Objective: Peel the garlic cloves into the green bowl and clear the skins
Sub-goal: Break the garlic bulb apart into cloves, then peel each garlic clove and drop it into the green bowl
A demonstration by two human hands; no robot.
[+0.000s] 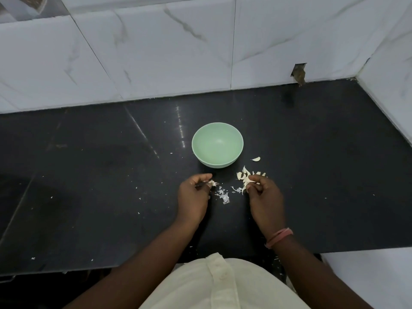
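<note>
The left hand (193,197) has curled fingers (201,177) pinching a small pale garlic piece (213,183). The right hand (265,197) pinches a whitish clove (247,182) from the garlic pile (243,175). Papery skins (224,195) lie between them on the dark surface (89,175). Beyond stands the green bowl (217,144), one clove (256,159) just beside it.

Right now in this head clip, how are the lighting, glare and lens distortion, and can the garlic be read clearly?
Head view: dim, cool light; streaks of glare on the black counter behind the green bowl; wide-angle bending curves the wall tiles and counter edge; the pale garlic pieces stand out, but what the left hand and right hand pinch is small and soft.
</note>
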